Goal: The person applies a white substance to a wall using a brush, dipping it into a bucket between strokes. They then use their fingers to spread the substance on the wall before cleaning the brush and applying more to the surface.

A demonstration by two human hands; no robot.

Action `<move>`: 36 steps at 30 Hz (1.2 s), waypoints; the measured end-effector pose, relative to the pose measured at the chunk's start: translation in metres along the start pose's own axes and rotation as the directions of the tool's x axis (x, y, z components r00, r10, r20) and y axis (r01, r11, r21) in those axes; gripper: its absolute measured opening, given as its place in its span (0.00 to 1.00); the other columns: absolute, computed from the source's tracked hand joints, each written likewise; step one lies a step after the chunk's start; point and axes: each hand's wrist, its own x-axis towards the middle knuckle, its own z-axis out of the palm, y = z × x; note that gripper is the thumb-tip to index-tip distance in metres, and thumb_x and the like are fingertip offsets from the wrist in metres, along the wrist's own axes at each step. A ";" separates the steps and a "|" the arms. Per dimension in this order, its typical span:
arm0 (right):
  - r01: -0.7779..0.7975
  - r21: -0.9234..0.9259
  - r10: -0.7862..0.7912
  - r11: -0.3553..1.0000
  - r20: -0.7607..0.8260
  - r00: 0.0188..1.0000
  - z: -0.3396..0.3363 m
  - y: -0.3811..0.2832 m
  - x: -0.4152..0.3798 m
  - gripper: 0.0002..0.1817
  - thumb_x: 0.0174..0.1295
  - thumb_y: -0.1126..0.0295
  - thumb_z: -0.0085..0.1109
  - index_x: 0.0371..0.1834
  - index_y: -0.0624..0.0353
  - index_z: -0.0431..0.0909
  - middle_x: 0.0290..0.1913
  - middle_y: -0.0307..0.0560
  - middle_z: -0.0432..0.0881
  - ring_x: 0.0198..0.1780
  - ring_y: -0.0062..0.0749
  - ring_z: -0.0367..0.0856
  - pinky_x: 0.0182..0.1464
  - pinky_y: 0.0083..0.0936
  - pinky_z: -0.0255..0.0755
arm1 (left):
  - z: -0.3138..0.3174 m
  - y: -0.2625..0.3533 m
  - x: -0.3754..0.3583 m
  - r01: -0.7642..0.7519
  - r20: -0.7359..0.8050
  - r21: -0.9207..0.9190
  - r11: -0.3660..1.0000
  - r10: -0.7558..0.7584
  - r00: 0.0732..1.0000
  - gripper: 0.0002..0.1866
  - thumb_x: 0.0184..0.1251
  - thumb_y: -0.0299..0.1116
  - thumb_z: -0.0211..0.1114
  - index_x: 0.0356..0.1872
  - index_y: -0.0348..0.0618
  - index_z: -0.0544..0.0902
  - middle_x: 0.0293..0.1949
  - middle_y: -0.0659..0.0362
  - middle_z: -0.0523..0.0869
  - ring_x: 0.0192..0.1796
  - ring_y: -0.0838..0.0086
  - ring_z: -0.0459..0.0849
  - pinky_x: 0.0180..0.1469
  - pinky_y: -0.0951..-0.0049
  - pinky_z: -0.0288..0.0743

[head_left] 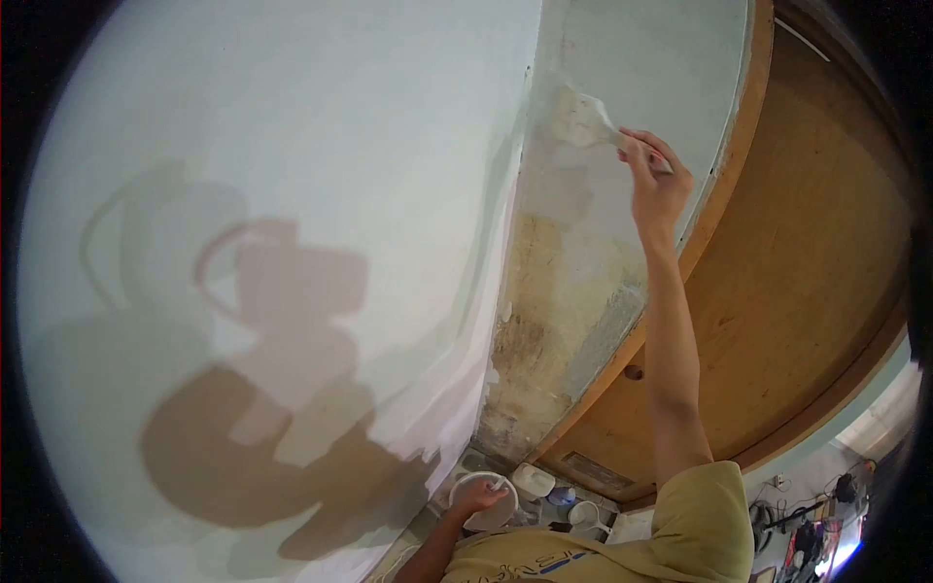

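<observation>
My right hand [659, 175] is raised on the right, its fingers closed around the handle of a wide paintbrush [581, 119]. The pale bristles are at the narrow wall strip [569, 194], which is light grey-green above and stained brown lower down. Low in the view, my left hand [478, 497] is closed at a round white bucket [470, 482]. A small white piece shows by its thumb; the bucket's contents are hard to make out.
A broad white wall [321, 117] with shadows on it fills the left. Right of the strip stands a brown wooden door [777, 272] in an orange-brown frame [702, 233]. A white container [533, 481] and a white mug [585, 516] stand below; clutter and cables [812, 530] lie at lower right.
</observation>
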 end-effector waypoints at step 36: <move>0.030 0.132 -0.033 0.991 0.026 0.999 0.015 -0.013 0.008 0.09 0.64 0.75 0.61 0.43 0.69 0.82 0.37 0.46 0.85 0.35 0.20 0.79 0.40 0.19 0.77 | -0.004 0.018 0.006 -0.046 0.028 0.067 0.997 0.044 0.999 0.35 0.54 0.65 0.63 0.41 0.36 0.83 0.39 0.44 0.85 0.44 0.54 0.84 0.44 0.59 0.75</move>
